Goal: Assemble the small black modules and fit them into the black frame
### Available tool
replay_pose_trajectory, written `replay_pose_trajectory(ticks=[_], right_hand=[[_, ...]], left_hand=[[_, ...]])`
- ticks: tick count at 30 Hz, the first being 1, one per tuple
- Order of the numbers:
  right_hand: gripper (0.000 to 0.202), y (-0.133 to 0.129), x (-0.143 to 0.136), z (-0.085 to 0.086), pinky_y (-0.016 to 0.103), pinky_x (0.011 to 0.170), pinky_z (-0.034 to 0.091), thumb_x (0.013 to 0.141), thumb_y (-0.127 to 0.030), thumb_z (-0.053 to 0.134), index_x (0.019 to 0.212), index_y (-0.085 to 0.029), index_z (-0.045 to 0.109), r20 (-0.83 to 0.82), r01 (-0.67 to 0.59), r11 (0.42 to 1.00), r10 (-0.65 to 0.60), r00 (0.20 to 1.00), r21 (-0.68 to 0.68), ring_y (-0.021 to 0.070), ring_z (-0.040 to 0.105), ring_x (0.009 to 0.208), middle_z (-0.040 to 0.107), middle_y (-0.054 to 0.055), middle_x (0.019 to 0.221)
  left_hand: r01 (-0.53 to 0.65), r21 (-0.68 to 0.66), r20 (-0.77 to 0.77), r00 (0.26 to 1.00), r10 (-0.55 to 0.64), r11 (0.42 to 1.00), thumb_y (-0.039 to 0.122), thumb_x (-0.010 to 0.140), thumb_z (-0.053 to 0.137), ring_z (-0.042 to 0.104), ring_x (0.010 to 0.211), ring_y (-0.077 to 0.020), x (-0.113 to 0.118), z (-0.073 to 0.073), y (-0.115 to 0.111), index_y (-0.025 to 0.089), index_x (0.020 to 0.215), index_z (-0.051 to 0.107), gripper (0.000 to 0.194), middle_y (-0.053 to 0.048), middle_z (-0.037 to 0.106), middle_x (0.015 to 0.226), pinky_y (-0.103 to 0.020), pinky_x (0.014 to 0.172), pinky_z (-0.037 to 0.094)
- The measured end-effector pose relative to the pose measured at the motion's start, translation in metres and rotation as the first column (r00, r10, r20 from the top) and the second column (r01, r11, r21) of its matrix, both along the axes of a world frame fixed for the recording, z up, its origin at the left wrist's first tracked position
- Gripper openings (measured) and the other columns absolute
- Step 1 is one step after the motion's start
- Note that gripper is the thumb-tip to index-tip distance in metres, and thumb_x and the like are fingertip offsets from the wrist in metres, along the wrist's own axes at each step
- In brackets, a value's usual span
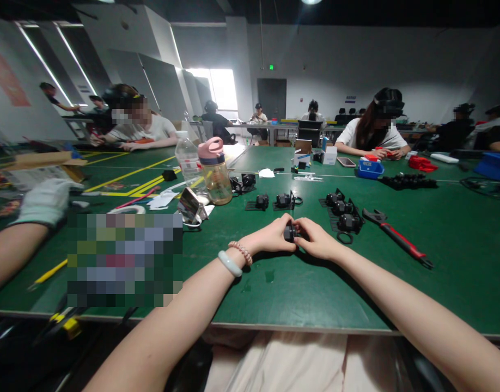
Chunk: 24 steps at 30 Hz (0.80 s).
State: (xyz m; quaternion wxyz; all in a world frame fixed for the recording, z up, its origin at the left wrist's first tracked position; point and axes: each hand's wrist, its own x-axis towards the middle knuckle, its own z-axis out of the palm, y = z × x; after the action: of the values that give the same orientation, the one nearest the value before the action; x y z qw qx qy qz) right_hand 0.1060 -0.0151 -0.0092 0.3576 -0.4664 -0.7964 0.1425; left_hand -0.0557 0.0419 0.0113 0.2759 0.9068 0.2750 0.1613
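Between my two hands is a small black part [290, 233], held just above the green table [315, 294]. My left hand [274, 233], with a bead bracelet and a pale bangle on the wrist, grips it from the left. From the right, my right hand [317, 239] closes its fingers on the same part. Beyond my hands lie black assemblies [283, 201] and another [261, 202]. To the right stands a group of several black assemblies [350, 222], with a black ring [345, 238] in front of it.
Red-handled wrench [401, 241] at right. Pink-lidded bottle [215, 177], clear bottle [187, 158] and a shiny metallic object [191, 206] at left. A neighbour's gloved hand [46, 201] is at far left. A blue bin [370, 169] lies farther back; people sit across the table.
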Motion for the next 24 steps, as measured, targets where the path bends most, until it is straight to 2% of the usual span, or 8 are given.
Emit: replay_pose_trajectory(ticks=[5,24], right_hand=[[0.037,-0.0008,0.0001,-0.0001,0.030,0.076,0.038,0.067,-0.018,0.052,0.103,-0.016,0.044,-0.018,-0.016,1.000,0.016,1.000,0.007,0.0153,0.046,0.083,0.050,0.004,0.092],[0.037,0.0008,0.0022,-0.0005,0.030,0.074,0.039,0.067,-0.018,0.054,0.102,-0.018,0.045,-0.014,-0.020,1.000,0.020,1.000,0.003,0.0154,0.047,0.082,0.051,0.004,0.090]], left_hand=[[0.008,0.009,-0.005,1.000,-0.008,1.000,0.027,0.056,0.059,0.047,0.070,-0.0129,0.0000,0.0030,-0.0024,0.015,0.093,0.040,0.043,-0.001,0.048,0.082,-0.024,0.060,0.039],[0.005,0.016,0.004,1.000,-0.005,1.000,0.028,0.055,0.060,0.048,0.073,-0.0141,0.0002,0.0023,-0.0011,0.015,0.092,0.041,0.043,-0.001,0.048,0.083,-0.025,0.062,0.038]])
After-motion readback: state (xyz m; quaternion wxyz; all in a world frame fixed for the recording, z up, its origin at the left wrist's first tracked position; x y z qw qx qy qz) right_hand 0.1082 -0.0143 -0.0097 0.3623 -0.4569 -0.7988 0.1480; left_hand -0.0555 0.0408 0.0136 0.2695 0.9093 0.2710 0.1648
